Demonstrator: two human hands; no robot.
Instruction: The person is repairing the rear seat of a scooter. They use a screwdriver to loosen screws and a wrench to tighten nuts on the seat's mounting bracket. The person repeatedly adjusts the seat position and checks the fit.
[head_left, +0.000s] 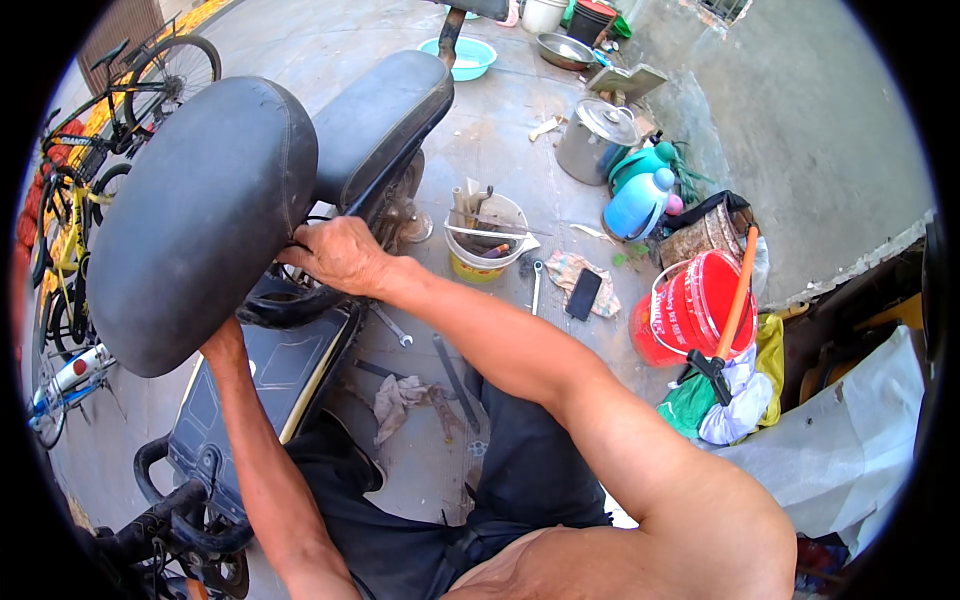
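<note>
A black padded scooter seat [200, 200] is tipped up on its side at the left, in front of a longer black rear seat [385, 115]. My right hand [338, 256] is at its right edge, with fingers curled and their tips partly hidden against the dark gap there. What they pinch is too small to make out. Under the seat's lower edge is my left hand [226, 340], its fingers hidden behind the seat. Below both hands stretches the scooter's grey footboard [255, 385] with a pale yellow side strip.
A bucket of tools [462, 268] stands right of the scooter. Wrenches [392, 326], a rag [398, 400] and a phone [584, 295] lie on the ground. Farther right are a red bucket [660, 315], a blue jug [636, 205] and a lidded pot [590, 145]. Bicycles [75, 215] stand left.
</note>
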